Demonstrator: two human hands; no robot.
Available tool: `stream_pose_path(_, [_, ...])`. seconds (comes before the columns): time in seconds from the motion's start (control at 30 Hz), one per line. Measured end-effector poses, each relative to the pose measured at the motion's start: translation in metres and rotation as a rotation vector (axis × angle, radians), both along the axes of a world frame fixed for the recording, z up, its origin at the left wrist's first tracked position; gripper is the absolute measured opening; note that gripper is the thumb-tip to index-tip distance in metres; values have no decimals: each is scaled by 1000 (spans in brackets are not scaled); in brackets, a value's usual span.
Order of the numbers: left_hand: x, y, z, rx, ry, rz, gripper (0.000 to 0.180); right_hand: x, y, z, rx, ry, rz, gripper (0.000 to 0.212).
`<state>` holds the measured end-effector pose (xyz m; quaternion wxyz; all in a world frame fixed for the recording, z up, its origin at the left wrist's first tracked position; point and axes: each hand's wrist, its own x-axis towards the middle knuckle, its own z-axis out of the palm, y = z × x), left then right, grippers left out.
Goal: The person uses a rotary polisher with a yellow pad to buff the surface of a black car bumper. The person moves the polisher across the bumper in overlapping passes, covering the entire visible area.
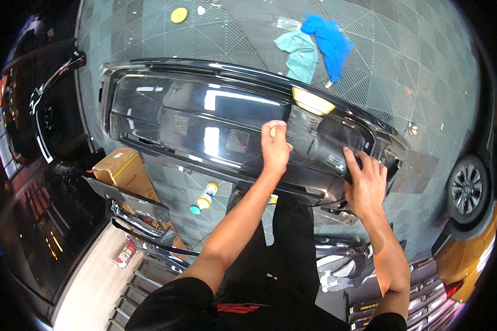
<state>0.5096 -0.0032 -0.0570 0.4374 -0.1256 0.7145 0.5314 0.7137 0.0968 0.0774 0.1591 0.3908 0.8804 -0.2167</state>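
Note:
A dark polisher point(308, 142) lies across the right part of a glossy black car bumper point(188, 102). Its yellow foam pad point(313, 101) stands tilted on edge at the bumper's far rim. My left hand point(276, 150) is closed at the side of the polisher's head; the part inside the fist is mostly hidden, with a bit of yellow showing by the fingers. Around the rear of the tool's body wraps my right hand point(367, 182), fingers and thumb on either side. Whether the pad is spinning cannot be told.
Beyond the bumper lie a blue cloth point(331, 44), a green cloth point(301, 52) and a round yellow pad point(179, 15). Nearer me are a bottle point(208, 194) on its side and a cardboard box point(119, 168). A dark car point(33, 187) flanks the left, a car wheel point(467, 187) the right.

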Motion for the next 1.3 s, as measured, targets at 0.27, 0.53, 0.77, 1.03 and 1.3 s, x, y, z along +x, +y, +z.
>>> stream_pose_path(0.27, [10, -5, -13, 71, -9, -102, 35, 7, 0, 4, 24, -71, 13, 99])
stream_pose_path(0.53, [21, 1, -12, 96, -52, -93, 43, 20, 1, 7, 3, -72, -5, 99])
stream_pose_path(0.77, [38, 4, -11, 131, -84, -143, 38, 39, -5, 6, 15, -97, -43, 99])
stream_pose_path(1.03, [57, 7, -16, 217, -126, -132, 30, 54, -9, 10, 8, -139, -80, 96])
stream_pose_path(1.3, [6, -6, -7, 109, -12, -94, 29, 12, -1, -2, 8, -20, -7, 94])
